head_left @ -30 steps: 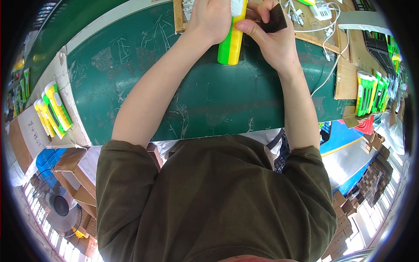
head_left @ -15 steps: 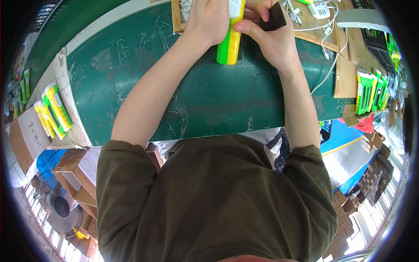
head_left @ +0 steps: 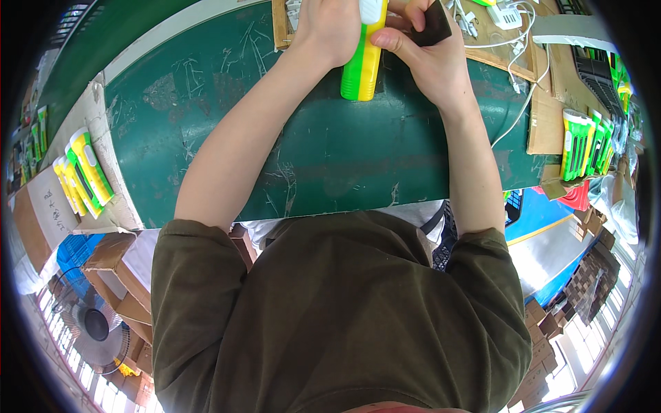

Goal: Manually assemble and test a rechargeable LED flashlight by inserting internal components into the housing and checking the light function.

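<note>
At the far edge of the view my left hand (head_left: pixel 330 33) is closed around a green-and-yellow handheld device (head_left: pixel 360 72) with a white part on its upper face, shaped like a flashlight. Its rounded end points toward me above the table; its other end runs out of the picture. To its right, my right hand (head_left: pixel 435 65) has bent fingers and holds a dark, flat, square-edged piece (head_left: pixel 432 26) against the palm. The right thumb tip lies beside the device; whether it touches cannot be made out. Some right fingertips are hidden behind the device.
A green scratched tabletop (head_left: pixel 358 151) spans the space before me. Similar devices lie at the left (head_left: pixel 89 172) and stand at the right (head_left: pixel 578 144). A wooden tray (head_left: pixel 279 27) and a white power strip (head_left: pixel 506 17) with trailing cables lie beyond my hands. A fan (head_left: pixel 96 327) stands lower left.
The device has shifted very slightly in my left hand, its near end a touch higher. Both hands keep nearly the same place and hold.
</note>
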Demonstrator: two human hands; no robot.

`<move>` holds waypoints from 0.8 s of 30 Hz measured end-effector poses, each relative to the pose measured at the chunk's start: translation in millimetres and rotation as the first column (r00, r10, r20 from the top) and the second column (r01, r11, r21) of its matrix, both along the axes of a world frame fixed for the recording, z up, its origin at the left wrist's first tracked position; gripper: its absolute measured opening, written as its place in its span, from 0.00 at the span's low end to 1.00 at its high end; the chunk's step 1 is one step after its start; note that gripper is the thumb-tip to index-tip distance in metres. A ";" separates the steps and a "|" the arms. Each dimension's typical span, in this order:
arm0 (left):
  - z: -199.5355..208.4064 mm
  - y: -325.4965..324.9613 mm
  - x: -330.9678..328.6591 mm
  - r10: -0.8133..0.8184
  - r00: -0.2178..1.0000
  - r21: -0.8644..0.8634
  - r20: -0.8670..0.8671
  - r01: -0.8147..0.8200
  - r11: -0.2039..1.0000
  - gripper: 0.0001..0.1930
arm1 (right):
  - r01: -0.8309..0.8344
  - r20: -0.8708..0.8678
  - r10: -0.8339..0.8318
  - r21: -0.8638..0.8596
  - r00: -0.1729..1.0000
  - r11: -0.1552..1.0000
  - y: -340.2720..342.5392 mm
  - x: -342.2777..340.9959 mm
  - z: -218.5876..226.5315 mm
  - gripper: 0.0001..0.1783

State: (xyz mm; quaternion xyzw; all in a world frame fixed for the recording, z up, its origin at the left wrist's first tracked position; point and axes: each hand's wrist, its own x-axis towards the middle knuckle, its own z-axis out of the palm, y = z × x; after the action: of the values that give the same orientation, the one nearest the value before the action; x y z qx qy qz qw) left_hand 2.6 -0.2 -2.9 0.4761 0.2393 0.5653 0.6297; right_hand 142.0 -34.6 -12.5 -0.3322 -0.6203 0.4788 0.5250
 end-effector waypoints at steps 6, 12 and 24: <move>0.0 -0.3 -4.5 -0.061 0.998 0.029 0.020 0.061 0.998 0.27 | -0.007 -0.016 0.007 -0.036 1.000 0.999 -1.4 -2.1 3.9 0.23; -2.1 1.7 -2.2 0.032 0.998 0.016 -0.053 -0.031 0.999 0.27 | 0.010 -0.007 -0.010 -0.010 1.000 1.000 -1.2 -2.2 2.3 0.23; -6.2 3.4 -2.6 0.176 0.961 0.035 -0.213 -0.172 0.984 0.28 | 0.064 0.114 -0.063 0.001 0.992 0.998 -5.1 -4.8 13.5 0.22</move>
State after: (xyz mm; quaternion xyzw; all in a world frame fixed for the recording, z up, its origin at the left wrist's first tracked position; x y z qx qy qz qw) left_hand 0.0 3.1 -9.1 0.5167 0.3421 0.5656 0.5441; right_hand 137.2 -39.7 1.0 -0.3792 -0.6375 0.4432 0.5034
